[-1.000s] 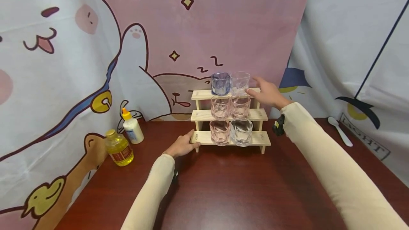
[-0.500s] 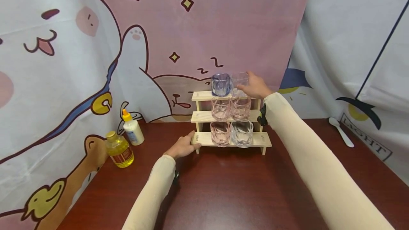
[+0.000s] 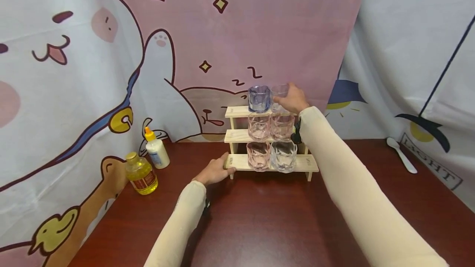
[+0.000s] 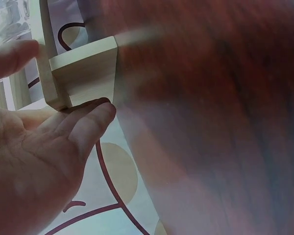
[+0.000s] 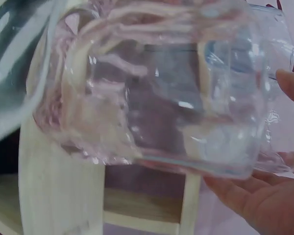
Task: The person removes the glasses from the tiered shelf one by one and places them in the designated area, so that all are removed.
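The clear glass (image 3: 280,90) is at the right of the top step of a wooden stand (image 3: 237,161), just beside a blue glass (image 3: 259,99); whether its base touches the board cannot be told, since the hand and the glass in front hide it. The right hand (image 3: 295,99) is curled about its right side, thumb to the near side and fingers round the far side, probably because the neighbouring blue glass blocks the left. The left hand (image 3: 214,171) grips the left end of the lowest board, thumb at the front edge and fingers behind, likely to steady the light stand while the other hand works above. The steps seem meant to lift each row clear of the one before it: a left middle pink glass (image 3: 259,127) and a right middle pink glass (image 3: 282,126), then a lower pink glass (image 3: 258,156) and a lower clear glass (image 3: 283,158) nearest the person. The held glass looks upright, rim up; about as wide as tall, it has no marked long axis, and its centre line runs roughly vertical. The stand's long axis runs left to right across the surface (image 3: 259,217), its steps rising away from the person.
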{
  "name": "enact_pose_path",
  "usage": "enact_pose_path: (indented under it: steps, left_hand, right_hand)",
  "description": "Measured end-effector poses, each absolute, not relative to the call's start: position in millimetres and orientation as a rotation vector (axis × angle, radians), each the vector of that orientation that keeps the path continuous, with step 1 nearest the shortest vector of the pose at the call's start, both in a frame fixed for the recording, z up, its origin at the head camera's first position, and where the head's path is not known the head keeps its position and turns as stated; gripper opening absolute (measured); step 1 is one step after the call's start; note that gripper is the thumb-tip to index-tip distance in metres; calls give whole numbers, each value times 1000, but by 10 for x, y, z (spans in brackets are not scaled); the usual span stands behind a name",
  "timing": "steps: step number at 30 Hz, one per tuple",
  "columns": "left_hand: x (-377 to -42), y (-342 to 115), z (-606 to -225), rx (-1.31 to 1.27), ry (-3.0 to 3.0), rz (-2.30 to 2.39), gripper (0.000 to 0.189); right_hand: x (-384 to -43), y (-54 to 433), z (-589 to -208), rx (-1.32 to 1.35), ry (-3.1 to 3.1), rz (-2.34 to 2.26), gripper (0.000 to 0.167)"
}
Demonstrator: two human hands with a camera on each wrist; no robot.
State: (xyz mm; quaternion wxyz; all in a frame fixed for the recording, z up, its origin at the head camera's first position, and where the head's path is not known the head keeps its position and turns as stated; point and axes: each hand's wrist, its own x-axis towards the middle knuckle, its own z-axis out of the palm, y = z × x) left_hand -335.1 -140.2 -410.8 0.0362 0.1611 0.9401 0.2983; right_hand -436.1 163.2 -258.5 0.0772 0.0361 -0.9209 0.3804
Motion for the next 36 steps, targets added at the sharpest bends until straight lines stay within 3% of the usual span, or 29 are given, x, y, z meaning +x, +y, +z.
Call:
enact_pose_path:
  steps: [14, 36]
  left_hand:
    - [-3369, -1335, -4096, 564, 2904, 900, 70]
    - [-3391, -1402, -4144, 526, 2927, 885, 71]
  right_hand:
    - [-4260, 1736, -2564, 15, -2527, 1297, 86]
    - [-3793, 2411, -2365, 113, -2594, 1219, 91]
